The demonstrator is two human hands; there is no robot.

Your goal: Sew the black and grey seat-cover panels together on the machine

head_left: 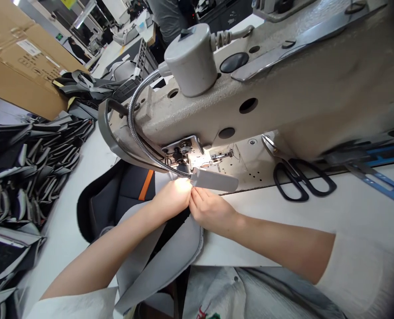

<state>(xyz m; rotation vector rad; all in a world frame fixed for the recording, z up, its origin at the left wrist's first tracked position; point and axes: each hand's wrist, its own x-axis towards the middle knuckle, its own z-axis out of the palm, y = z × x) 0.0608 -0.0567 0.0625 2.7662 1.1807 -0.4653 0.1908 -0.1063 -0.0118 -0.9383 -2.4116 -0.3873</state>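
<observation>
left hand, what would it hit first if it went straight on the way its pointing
Probably the grey fabric strip just under the sewing machine. The left hand looks almost against it, though glare makes the depth hard to judge.

White sewing table, black scissors

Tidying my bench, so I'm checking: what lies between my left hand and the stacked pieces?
In the head view, a dark panel with an orange stripe lies on the white table, between the left hand and the stacked pieces.
</observation>
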